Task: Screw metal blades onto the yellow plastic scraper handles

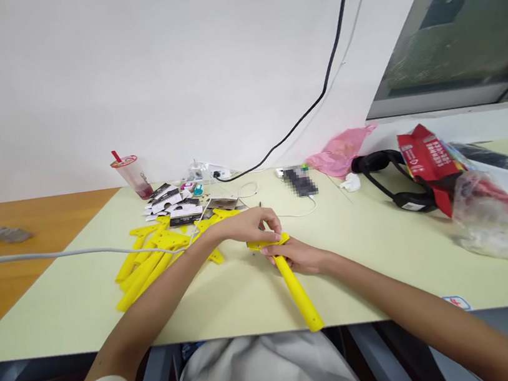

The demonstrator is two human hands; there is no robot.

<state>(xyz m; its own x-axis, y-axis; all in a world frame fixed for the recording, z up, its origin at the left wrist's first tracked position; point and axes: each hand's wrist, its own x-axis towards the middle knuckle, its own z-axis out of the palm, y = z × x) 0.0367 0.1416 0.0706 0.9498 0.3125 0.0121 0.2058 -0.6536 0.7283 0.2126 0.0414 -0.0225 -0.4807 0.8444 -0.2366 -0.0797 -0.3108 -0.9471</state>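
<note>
A yellow plastic scraper (299, 294) with a long round handle and a wide flat head is in front of me, its handle end pointing toward the table's front edge. My right hand (299, 254) is closed around its head and neck, with the thumb across the top. From above, my left hand (256, 223) reaches the head with thumb and fingers pinched at its upper corner; whatever is between those fingertips is too small to make out. Left of my hands, several more yellow scrapers (148, 265) lie in a heap, partly behind my left forearm.
Small black-and-white boxes (172, 199) lie beyond the heap, near a plastic cup (133, 176) with a red straw. A pixelated dark device (300, 182) has a white cable. To the right are a pink bag (338, 152), black headgear (392, 180), and red packaging (430, 165).
</note>
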